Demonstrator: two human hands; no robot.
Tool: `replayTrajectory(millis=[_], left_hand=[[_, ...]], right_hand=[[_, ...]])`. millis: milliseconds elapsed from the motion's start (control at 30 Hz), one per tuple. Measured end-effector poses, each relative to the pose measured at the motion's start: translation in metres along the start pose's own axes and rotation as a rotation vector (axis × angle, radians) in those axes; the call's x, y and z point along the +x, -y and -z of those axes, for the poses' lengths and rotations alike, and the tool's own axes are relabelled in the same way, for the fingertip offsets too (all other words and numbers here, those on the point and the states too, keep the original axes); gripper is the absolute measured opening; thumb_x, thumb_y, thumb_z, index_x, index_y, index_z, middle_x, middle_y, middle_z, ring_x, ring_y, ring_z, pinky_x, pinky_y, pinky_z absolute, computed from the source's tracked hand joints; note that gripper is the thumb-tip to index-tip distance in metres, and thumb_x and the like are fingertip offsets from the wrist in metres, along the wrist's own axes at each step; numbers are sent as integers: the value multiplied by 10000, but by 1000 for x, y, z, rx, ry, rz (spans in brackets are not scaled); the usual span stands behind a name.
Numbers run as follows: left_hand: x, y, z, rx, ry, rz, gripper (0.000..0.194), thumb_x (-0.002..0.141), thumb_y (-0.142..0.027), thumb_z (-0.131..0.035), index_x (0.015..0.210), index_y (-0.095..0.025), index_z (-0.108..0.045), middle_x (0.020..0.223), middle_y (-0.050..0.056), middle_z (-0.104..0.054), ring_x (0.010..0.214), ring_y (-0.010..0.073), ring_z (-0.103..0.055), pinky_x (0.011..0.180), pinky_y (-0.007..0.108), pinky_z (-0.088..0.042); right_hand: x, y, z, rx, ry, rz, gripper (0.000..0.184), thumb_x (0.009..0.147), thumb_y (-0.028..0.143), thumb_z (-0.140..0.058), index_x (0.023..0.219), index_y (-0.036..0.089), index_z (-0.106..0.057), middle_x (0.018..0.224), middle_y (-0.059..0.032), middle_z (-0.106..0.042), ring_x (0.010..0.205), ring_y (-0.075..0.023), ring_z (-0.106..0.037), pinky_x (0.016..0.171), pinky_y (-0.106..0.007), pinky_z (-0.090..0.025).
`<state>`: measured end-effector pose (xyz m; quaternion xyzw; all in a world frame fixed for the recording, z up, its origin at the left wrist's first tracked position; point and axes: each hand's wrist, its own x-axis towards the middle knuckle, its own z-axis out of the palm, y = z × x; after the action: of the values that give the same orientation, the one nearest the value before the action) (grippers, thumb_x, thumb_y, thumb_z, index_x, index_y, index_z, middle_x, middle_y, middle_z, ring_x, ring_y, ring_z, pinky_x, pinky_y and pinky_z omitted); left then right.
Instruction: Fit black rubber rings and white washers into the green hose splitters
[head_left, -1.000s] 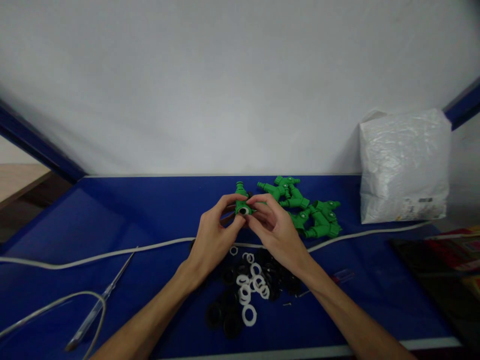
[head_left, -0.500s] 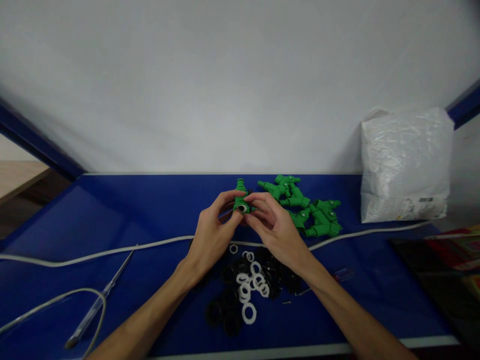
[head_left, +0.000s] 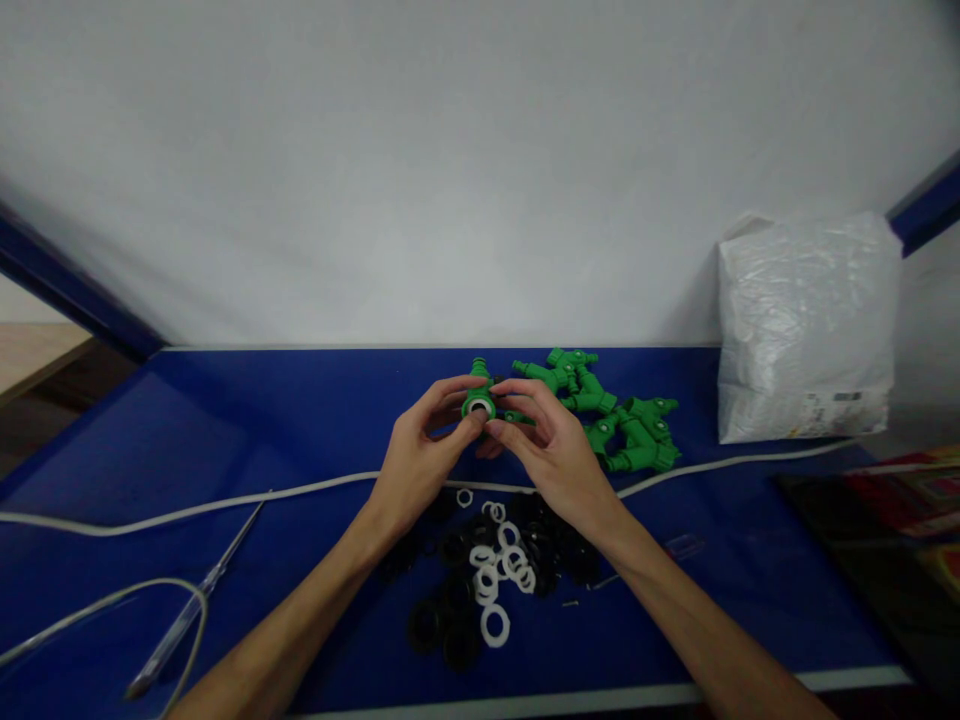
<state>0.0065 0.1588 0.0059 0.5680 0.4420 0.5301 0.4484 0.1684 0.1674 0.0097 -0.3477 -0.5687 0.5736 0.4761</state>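
Note:
A green plastic hose connector (head_left: 478,371) is held up between my two hands, its wide round opening facing me and its narrow ribbed end pointing away. Inside that opening sits a white ring (head_left: 471,405). My left hand (head_left: 424,450) is closed on the connector's left side, with the thumb at the lower rim. From the right, my right hand (head_left: 559,450) grips it too, its thumb near the rim and its fingers partly behind. Below the hands lie loose white rings (head_left: 495,640) among black rings (head_left: 425,645).
More green connectors (head_left: 641,445) are piled behind my right hand. A pale cable (head_left: 315,487) crosses the blue table (head_left: 247,420). A clear-handled brush (head_left: 172,640) lies left, a screwdriver (head_left: 684,547) and small screw (head_left: 571,603) right. A white plastic package (head_left: 806,330) stands back right.
The connector has turned so its opening faces me more, and the white ring shows more fully. Both hands stay on it. The whole view has shifted slightly.

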Motion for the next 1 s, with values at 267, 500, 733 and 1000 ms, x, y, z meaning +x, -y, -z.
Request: replayTrajectory(millis=[267, 500, 733, 1000], left_hand=[[2, 2, 0, -75, -6, 33, 336, 854, -346, -733, 1148, -195, -674, 1082, 69, -762, 1043, 222, -710, 953, 341, -543], [2, 4, 0, -46, -12, 6, 326, 858, -328, -729, 1148, -192, -672, 1097, 69, -755, 1045, 214, -706, 958, 331, -538], [1, 2, -3, -82, 6, 20, 317, 891, -333, -693, 1174, -194, -664, 1182, 71, -739, 1124, 208, -677, 1008, 318, -505], [0, 2, -5, -59, -4, 12, 304, 914, -352, -655, 1176, -199, -672, 1162, 59, -735, 1100, 190, -675, 950, 274, -518]], right_hand=[[1, 3, 1, -28, -17, 8, 290, 827, 363, -761, 1039, 271, -585, 1038, 16, -680, 632, -126, -696, 656, -310, -589], [1, 1, 2, -38, -14, 6, 306, 811, 357, -777, 1034, 275, -585, 1021, 12, -682, 667, -133, -697, 672, -307, -582], [1, -1, 2, -48, -33, 28, 299, 821, 328, -770, 1039, 272, -573, 1076, 11, -663, 674, -118, -695, 694, -290, -572], [1, -4, 3, -72, -27, 27, 295, 808, 374, -774, 985, 264, -565, 1030, 22, -649, 708, -132, -694, 721, -295, -575]])
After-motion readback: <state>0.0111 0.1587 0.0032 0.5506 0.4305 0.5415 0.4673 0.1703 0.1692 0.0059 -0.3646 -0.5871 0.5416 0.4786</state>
